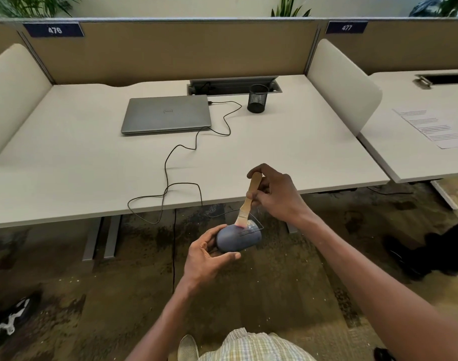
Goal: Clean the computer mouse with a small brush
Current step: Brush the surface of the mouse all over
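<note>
The left hand (208, 252) grips the dark mouse (238, 237) in its curled fingers, off the table (287, 142), just before its near edge. The right hand (276, 194) pinches the wooden brush (248, 201), bristles touching the mouse's top.

1. The desk (66, 165) is the landmark: its near half lies bare apart from a looping black cable (168, 175).
2. At its back, a closed laptop (166, 114) and a mesh cup (258, 98) stand in the way.
3. White side panels (345, 84) wall off both its ends.
4. In front of its near edge, open air surrounds both hands.
</note>
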Motion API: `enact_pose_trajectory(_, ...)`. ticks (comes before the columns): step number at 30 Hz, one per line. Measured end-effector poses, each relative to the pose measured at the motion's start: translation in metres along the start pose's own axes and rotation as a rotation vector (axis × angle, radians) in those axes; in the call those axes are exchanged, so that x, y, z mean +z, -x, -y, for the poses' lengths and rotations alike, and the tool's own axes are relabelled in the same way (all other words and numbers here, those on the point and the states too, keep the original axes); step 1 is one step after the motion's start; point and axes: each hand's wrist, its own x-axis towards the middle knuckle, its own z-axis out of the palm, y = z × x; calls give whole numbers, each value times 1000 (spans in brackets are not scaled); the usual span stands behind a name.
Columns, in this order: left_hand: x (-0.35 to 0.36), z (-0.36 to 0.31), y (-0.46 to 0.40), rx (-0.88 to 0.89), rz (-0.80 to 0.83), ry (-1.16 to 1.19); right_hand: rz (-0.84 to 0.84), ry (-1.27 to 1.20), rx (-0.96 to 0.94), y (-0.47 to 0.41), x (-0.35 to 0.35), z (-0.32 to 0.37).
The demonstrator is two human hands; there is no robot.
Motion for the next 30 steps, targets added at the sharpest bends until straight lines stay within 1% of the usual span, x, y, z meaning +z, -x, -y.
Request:
enact_pose_trajectory(3,-1,2,1,-8,6,3,14,-60,-14,4,0,-4)
enact_pose_trajectory(6,-1,7,3,-19,18,-9,63,14,-24,8,6,-9)
enact_pose_trajectory(9,-1,11,7,-39,27,-1,22,48,-17,9,7,-14)
enact_pose_trajectory(11,-1,12,9,-49,23,2,16,-2,-3,9,5,-17)
enact_pose_trajectory(13,-2,12,9,-52,23,-6,64,-47,16,10,7,-20)
enact_pose_trajectory(15,-2,12,9,-55,38,-18,92,-39,29,12,11,-24)
enact_pose_trajectory(19,-4,12,13,-70,61,-9,28,-3,30,10,13,-30)
enact_pose_trajectory(24,-5,8,14,-70,54,9,-38,-124,36,15,2,-36)
enact_pose_trajectory(27,-6,8,13,-78,52,24,-1,-124,28,21,-6,-40)
enact_pose_trajectory(30,-6,8,11,-74,64,31,49,-61,26,22,-4,-42)
